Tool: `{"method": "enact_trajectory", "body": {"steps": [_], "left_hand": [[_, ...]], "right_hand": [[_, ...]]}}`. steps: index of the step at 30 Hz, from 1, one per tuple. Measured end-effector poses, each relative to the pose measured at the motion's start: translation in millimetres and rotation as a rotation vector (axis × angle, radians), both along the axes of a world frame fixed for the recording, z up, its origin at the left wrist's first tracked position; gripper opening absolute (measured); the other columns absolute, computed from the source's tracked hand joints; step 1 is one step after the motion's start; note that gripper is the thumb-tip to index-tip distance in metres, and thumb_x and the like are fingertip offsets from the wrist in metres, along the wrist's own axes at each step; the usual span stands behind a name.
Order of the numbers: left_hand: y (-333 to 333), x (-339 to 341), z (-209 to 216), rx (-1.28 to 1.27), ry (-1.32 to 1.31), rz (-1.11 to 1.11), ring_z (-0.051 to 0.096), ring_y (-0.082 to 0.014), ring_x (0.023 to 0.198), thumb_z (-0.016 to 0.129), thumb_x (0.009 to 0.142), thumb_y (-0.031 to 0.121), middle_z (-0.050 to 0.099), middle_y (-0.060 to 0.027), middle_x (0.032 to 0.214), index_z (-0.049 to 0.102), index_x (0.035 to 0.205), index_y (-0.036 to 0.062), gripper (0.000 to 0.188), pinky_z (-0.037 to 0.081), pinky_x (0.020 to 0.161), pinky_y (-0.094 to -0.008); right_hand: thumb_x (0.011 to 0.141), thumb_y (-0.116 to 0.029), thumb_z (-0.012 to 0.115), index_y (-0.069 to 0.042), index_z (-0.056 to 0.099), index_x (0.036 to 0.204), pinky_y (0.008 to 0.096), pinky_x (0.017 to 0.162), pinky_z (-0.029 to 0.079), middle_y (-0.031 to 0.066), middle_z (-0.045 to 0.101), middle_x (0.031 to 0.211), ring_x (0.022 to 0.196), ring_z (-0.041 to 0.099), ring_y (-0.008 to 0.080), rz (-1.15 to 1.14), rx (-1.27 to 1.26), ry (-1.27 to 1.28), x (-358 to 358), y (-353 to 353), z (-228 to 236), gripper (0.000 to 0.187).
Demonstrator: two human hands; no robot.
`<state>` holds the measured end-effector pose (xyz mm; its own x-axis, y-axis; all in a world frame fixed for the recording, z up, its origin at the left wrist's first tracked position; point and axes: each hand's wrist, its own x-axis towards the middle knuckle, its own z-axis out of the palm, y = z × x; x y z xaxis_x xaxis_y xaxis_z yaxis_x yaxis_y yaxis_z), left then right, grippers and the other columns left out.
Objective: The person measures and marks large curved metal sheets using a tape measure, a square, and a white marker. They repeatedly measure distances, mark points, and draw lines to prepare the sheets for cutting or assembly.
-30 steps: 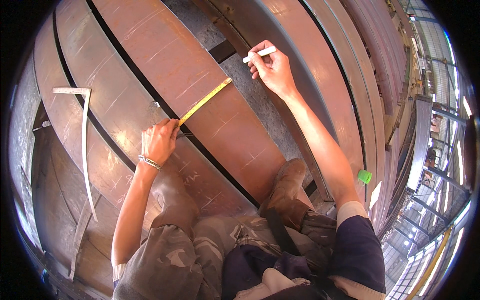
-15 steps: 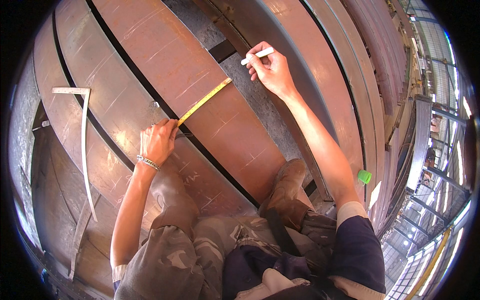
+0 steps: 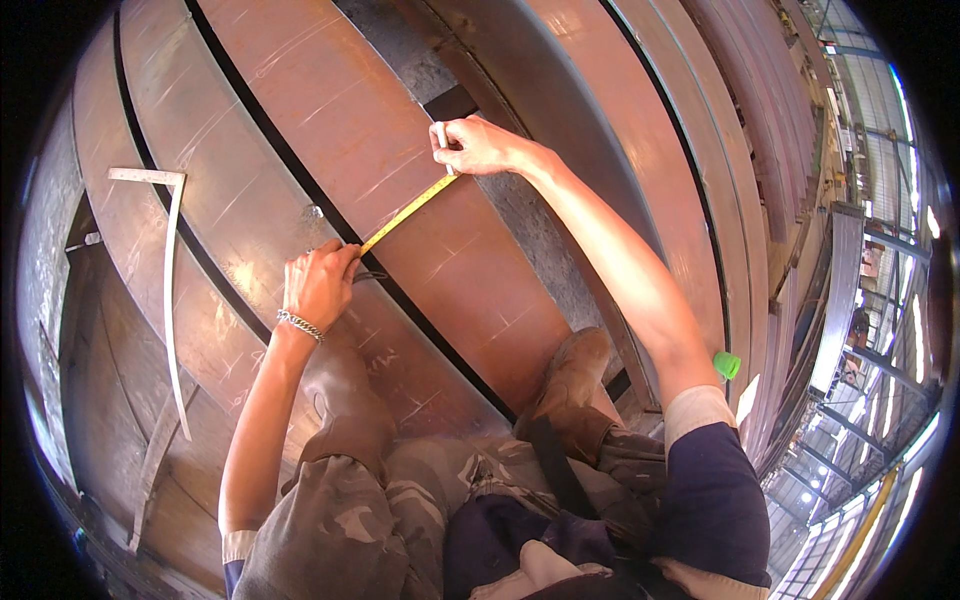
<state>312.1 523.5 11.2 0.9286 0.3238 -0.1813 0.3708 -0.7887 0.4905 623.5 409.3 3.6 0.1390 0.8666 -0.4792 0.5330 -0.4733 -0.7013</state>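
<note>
A yellow tape measure lies stretched across a reddish-brown steel plate marked with thin white lines. My left hand, with a chain bracelet at the wrist, is closed on the tape's near end beside the dark gap between two plates. At the plate's far edge, my right hand pinches a white chalk stick. The chalk points down toward the plate by the tape's other end; whether its tip touches the steel I cannot tell.
A metal carpenter's square lies across the plates on the left. My boots stand on the steel plates, with narrow dark gaps between them. On the right is a bright green object, and more long plates are stacked beyond it.
My right hand has moved left and slightly down to the tape's far end, turning the chalk from nearly level to upright. The left hand has hardly moved on the tape.
</note>
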Motion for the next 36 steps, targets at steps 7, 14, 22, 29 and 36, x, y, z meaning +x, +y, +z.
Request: {"method": "enact_trajectory", "body": {"steps": [7, 14, 22, 29, 36], "left_hand": [[-0.9, 1.3, 0.4, 0.000, -0.012, 0.002, 0.069, -0.0358, 0.077, 0.067, 0.089, 0.012, 0.064, -0.0095, 0.100, 0.074, 0.098, 0.0116, 0.011, 0.054, 0.068, -0.0482], [-1.6, 2.6, -0.1, 0.008, 0.013, 0.008, 0.069, -0.0350, 0.079, 0.067, 0.090, 0.012, 0.064, -0.0092, 0.100, 0.074, 0.098, 0.0118, 0.011, 0.054, 0.069, -0.0482], [-1.7, 4.2, 1.9, 0.024, 0.026, 0.021, 0.070, -0.0343, 0.081, 0.067, 0.090, 0.012, 0.065, -0.0095, 0.100, 0.076, 0.098, 0.0115, 0.012, 0.055, 0.070, -0.0473], [-0.8, 4.8, 2.3, 0.005, 0.036, 0.023, 0.070, -0.0341, 0.082, 0.067, 0.090, 0.013, 0.066, -0.0089, 0.101, 0.076, 0.100, 0.0115, 0.013, 0.055, 0.070, -0.0472], [-0.8, 4.6, 3.0, 0.012, 0.047, 0.025, 0.070, -0.0337, 0.082, 0.067, 0.091, 0.014, 0.066, -0.0084, 0.099, 0.077, 0.100, 0.0122, 0.014, 0.055, 0.070, -0.0471]], "right_hand": [[0.098, -0.019, 0.058, 0.000, 0.057, 0.091, 0.0394, 0.069, 0.051, 0.0126, 0.067, 0.074, 0.076, 0.070, 0.0215, 0.082, 0.004, -0.019, 1.6, 5.4, -7.5, 0.020], [0.098, -0.019, 0.057, -0.001, 0.057, 0.094, 0.0408, 0.069, 0.050, 0.0134, 0.067, 0.075, 0.077, 0.069, 0.0218, 0.082, -0.029, 0.014, 4.6, 8.4, -8.8, 0.019], [0.098, -0.020, 0.058, 0.000, 0.057, 0.095, 0.0405, 0.068, 0.050, 0.0129, 0.067, 0.075, 0.075, 0.067, 0.0213, 0.079, -0.069, 0.046, 7.5, 9.2, -8.3, 0.020], [0.098, -0.020, 0.058, 0.000, 0.056, 0.094, 0.0391, 0.064, 0.049, 0.0122, 0.065, 0.071, 0.071, 0.067, 0.0203, 0.104, 0.005, 0.026, 4.9, 7.7, -11.8, 0.020], [0.099, -0.020, 0.060, -0.002, 0.053, 0.090, 0.0383, 0.056, 0.046, 0.0120, 0.060, 0.068, 0.063, 0.062, 0.0210, 0.101, 0.066, -0.008, 0.5, -1.7, -6.7, 0.021]]}}
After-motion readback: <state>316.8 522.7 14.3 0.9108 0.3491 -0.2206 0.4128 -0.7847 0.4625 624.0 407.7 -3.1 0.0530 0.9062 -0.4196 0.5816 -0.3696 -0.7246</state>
